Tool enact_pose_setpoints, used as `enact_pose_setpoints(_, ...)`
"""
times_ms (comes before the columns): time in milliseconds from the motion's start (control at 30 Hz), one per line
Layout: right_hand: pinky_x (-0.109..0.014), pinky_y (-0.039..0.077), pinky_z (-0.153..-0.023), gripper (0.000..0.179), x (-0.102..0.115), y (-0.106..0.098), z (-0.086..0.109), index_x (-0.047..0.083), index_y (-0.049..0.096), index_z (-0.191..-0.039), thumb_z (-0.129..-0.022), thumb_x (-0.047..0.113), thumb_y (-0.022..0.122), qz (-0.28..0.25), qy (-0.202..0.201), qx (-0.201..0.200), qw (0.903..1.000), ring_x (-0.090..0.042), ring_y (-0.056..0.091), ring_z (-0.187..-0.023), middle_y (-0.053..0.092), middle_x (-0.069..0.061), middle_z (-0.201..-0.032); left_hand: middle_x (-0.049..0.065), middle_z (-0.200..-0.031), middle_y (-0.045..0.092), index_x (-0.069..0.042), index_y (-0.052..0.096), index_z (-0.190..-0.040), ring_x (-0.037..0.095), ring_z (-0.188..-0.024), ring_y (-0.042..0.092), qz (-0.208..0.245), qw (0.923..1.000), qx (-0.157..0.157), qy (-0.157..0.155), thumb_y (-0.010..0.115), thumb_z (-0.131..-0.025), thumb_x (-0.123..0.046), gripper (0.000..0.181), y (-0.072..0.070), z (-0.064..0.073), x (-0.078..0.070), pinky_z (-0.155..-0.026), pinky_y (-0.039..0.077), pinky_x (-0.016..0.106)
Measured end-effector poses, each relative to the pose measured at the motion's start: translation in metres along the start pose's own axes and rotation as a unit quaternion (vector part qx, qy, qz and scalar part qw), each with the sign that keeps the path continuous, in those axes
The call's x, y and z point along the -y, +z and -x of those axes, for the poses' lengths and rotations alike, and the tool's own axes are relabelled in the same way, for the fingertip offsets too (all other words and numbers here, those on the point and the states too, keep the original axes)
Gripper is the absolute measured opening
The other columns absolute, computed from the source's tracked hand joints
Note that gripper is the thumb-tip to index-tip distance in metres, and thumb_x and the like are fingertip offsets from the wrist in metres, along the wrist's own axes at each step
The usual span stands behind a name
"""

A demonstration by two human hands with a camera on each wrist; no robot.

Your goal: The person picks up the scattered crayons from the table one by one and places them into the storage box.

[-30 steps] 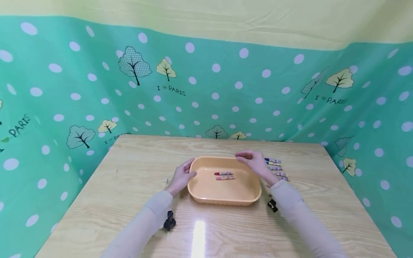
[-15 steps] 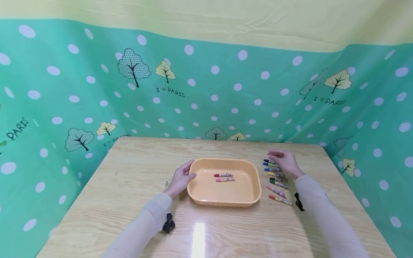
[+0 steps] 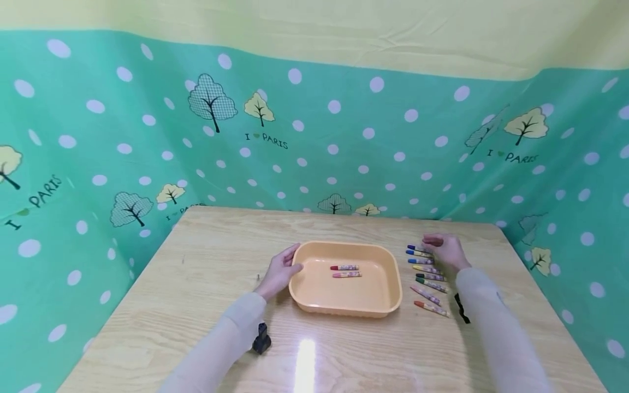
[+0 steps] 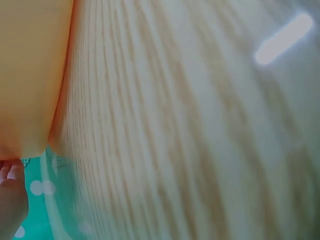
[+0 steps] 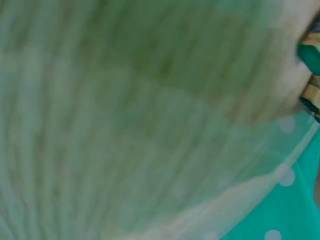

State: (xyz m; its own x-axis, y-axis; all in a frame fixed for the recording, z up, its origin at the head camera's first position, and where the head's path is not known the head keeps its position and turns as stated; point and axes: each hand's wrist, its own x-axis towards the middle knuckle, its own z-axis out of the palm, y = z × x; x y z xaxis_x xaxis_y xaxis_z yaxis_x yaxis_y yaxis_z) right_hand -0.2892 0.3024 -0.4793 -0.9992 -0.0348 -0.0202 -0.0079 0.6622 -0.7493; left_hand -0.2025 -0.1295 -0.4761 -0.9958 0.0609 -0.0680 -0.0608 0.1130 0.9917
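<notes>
I saw left hand (image 3: 279,272) clamped on peach tray (image 3: 363,299) | red crayon (image 3: 345,268), pink crayon (image 3: 347,275) inside | right hand (image 3: 449,251) by crayon row (image 3: 431,277)'s far end, couldn't tell finger closure

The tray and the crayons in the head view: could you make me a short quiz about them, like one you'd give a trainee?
1. How many crayons lie inside the tray?
2. True or false: the left hand holds the tray at its left side.
3. In the row of crayons on the table, which lies nearest the bottom of the head picture? A: yellow. B: orange crayon. C: blue.

Key:
1. Two, one red and one pink.
2. True; the thumb is over the rim.
3. B.
</notes>
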Motion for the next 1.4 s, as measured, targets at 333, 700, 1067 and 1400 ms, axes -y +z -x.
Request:
enact_pose_setpoints(333, -0.049, 0.047, -0.093, 0.038, -0.011, 0.007, -0.003, -0.002, 0.056, -0.12, -0.089, 0.02, 0.059, 0.031, 0.024, 0.011, 0.9992, -0.038, 0.054, -0.11, 0.058, -0.023, -0.119, 0.021, -0.141, 0.039, -0.004, 0.036, -0.139, 0.035, -0.125, 0.044, 0.0, 1.0, -0.001, 0.003, 0.054, -0.083, 0.007, 0.06, 0.0, -0.001, 0.004, -0.097, 0.047, 0.034)
enact_pose_setpoints(700, -0.044, 0.052, -0.087, 0.032, -0.001, 0.016, -0.008, -0.001, 0.06, -0.114, -0.085, 0.012, 0.064, 0.051, 0.02, 0.017, 0.9984, -0.034, 0.059, -0.102, 0.063, -0.021, -0.111, 0.026, -0.141, 0.035, 0.002, 0.032, -0.139, 0.039, -0.126, 0.04, 0.006, 0.9999, 0.014, -0.005, 0.053, -0.083, 0.008, 0.06, -0.003, 0.015, -0.019, -0.099, 0.044, 0.036)
enact_pose_setpoints(1067, -0.041, 0.055, -0.083, 0.027, -0.003, 0.016, -0.004, -0.001, 0.062, -0.11, -0.085, 0.009, 0.063, 0.051, 0.048, 0.015, 0.9974, -0.03, 0.062, -0.095, 0.065, -0.02, -0.105, 0.022, -0.139, 0.041, -0.004, 0.037, -0.139, 0.036, -0.123, 0.046, 0.003, 1.0, 0.0, 0.006, 0.054, -0.083, 0.007, 0.06, 0.002, 0.001, 0.005, -0.096, 0.048, 0.034)
enact_pose_setpoints(1400, -0.041, 0.053, -0.09, 0.032, 0.015, 0.005, 0.004, 0.002, 0.058, -0.118, -0.088, 0.012, 0.059, -0.024, 0.047, 0.016, 0.9985, -0.032, 0.057, -0.105, 0.061, -0.019, -0.115, 0.021, -0.139, 0.041, -0.003, 0.037, -0.139, 0.035, -0.123, 0.046, -0.002, 0.9998, 0.0, 0.018, 0.055, -0.082, 0.007, 0.06, 0.0, -0.001, 0.003, -0.097, 0.047, 0.034)
